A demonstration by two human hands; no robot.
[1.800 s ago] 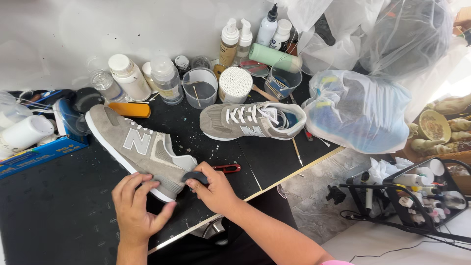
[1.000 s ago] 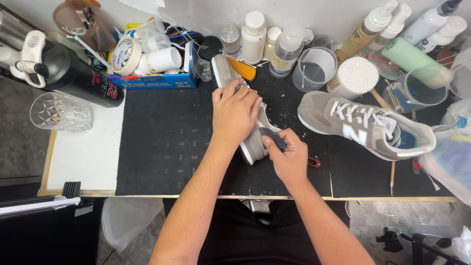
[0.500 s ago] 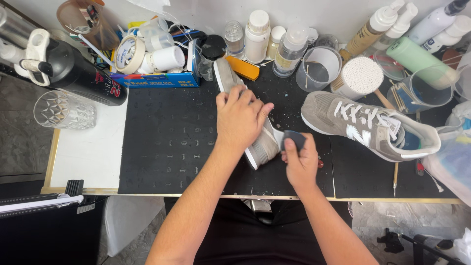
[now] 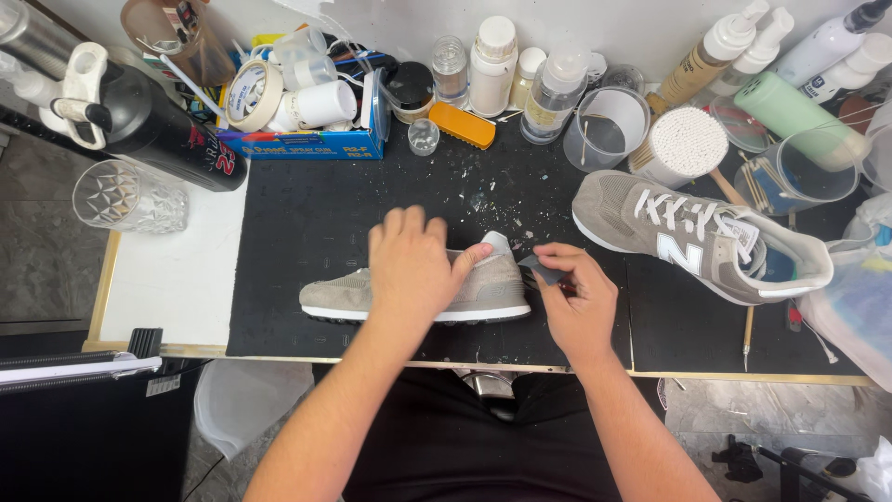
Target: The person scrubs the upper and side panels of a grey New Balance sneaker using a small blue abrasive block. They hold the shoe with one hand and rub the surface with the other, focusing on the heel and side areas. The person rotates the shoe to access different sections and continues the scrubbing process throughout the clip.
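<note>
**Grey sneaker on its side-line across the mat, both hands on the job**

I'm looking straight down and the left hand (image 4: 413,270) is planted on top of the grey suede sneaker (image 4: 483,293), palm over the middle, fingers (image 4: 395,226) spread across the far side and the thumb stretched toward the heel. That sneaker stands on its white sole on the black mat (image 4: 307,223), running left to right near the front edge of the worktop (image 4: 177,279), heel to the right, toe to the left.

Over at the heel, the right hand (image 4: 581,302) has its fingers pinched narrow around a small dark grey cleaning block (image 4: 542,270). The block sits just beside the heel of the sneaker; I cannot tell whether it is touching the suede.

The second grey sneaker (image 4: 697,237), laced in white, lies farther right on the mat, well apart from the hands. Behind it I see a tub of cotton swabs (image 4: 678,144) and a clear plastic cup (image 4: 604,125). An orange brush (image 4: 462,125) lies at the back of the mat, with white bottles in a row behind it. Back left there's a blue box (image 4: 297,144) with a roll of tape (image 4: 249,93) on it, a black bottle (image 4: 158,130) lying over, and a cut-glass tumbler (image 4: 130,195) on the white part of the worktop.
</note>
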